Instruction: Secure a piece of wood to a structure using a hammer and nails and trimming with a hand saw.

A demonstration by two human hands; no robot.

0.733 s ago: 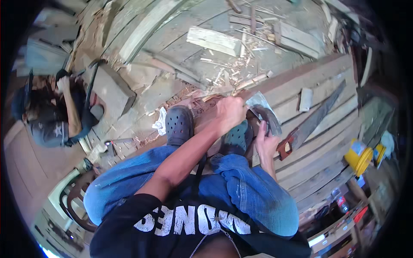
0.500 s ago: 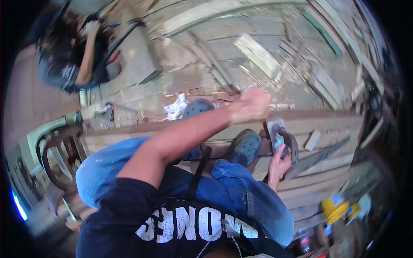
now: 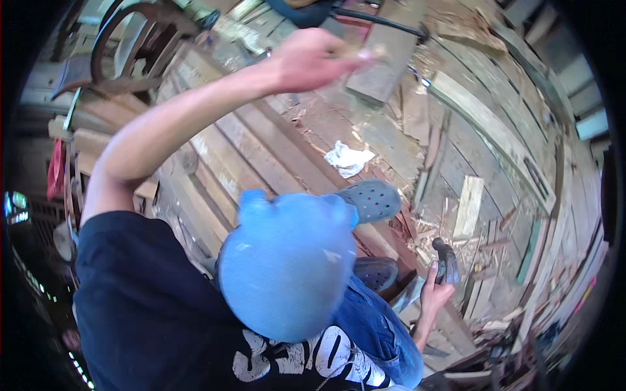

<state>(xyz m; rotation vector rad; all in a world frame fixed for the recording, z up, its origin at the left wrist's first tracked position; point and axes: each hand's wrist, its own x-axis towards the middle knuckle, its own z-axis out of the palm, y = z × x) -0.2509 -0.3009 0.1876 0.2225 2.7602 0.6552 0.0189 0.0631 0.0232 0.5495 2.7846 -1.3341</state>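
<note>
My left hand is raised at the end of a stretched arm, above the floor beyond a row of planks. Its fingers are curled and smeared by motion; a small pale thing shows at the fingertips, too blurred to name. At the lower right, my right hand is closed round a hammer close to its dark metal head. The hammer's handle is hidden. My jeans-covered knee lies between the two arms. Grey clogs on my feet rest by a reddish-brown beam.
Long planks lie side by side at the left. A crumpled white cloth lies on the floor amid wood shavings. A pale wood block and a long board are farther right. Another person's dark clothing shows at the top edge.
The view has swung round toward the left. My left hand has moved from over the beam in front of me out to the upper left. My right hand still holds the hammer.
</note>
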